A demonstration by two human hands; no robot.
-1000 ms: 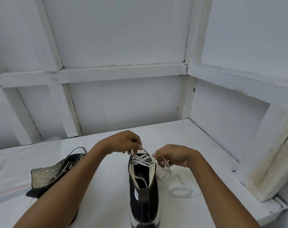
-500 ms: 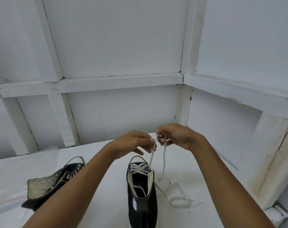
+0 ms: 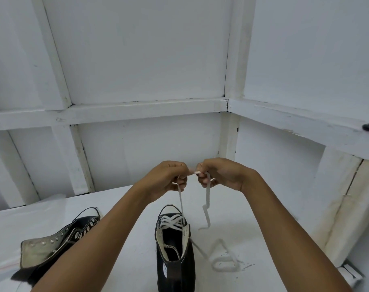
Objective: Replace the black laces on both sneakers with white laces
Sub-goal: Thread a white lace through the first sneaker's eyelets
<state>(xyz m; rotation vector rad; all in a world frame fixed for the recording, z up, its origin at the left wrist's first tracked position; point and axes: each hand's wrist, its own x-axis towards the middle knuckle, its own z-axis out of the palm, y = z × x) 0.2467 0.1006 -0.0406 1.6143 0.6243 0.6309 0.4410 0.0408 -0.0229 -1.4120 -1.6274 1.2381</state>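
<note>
While held above the black canvas sneaker (image 3: 177, 268), strands of flat white lace (image 3: 181, 199) are pinched by the left grip (image 3: 168, 178) and right grip (image 3: 219, 175).

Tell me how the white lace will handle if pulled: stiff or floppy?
Probably floppy: the white lace kinks below the right hand and loops limply on the table. Likely light: a pinch lifts it. A sideways tug might tip the upright high-top sneaker it threads.
</note>
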